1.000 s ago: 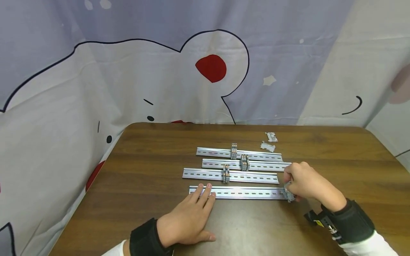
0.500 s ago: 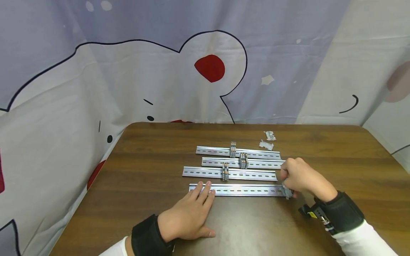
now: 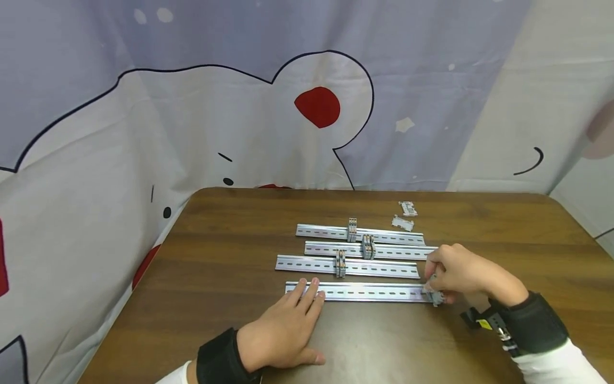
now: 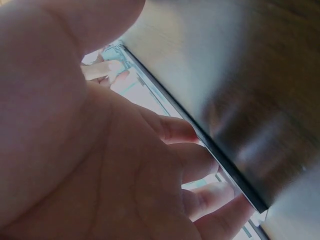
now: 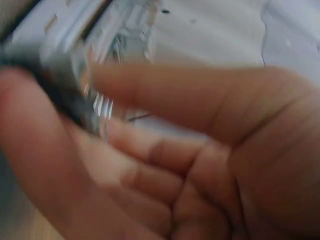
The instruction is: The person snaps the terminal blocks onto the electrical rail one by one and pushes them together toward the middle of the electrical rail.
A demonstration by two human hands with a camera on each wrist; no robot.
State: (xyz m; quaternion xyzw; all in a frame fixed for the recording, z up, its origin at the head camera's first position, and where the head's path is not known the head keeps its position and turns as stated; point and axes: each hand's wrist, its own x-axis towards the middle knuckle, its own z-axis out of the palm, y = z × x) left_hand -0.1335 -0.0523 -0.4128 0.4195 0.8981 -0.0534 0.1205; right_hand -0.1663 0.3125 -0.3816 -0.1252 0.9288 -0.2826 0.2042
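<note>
Terminal block (image 3: 433, 293) sits at the nearest DIN rail's (image 3: 369, 292) right end, pinched by my right hand (image 3: 455, 272); left hand (image 3: 283, 333) flat, fingers pressing the rail's left end. Three farther rails (image 3: 347, 266) already carry blocks; two loose blocks (image 3: 402, 223) wait behind.

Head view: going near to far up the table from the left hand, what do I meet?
Left hand → nearest rail → second rail → third rail → farthest rail → two loose terminal blocks.

A small grey terminal block (image 3: 433, 294) sits at the right end of the nearest slotted metal rail (image 3: 369, 292), lower centre of the frame.
</note>
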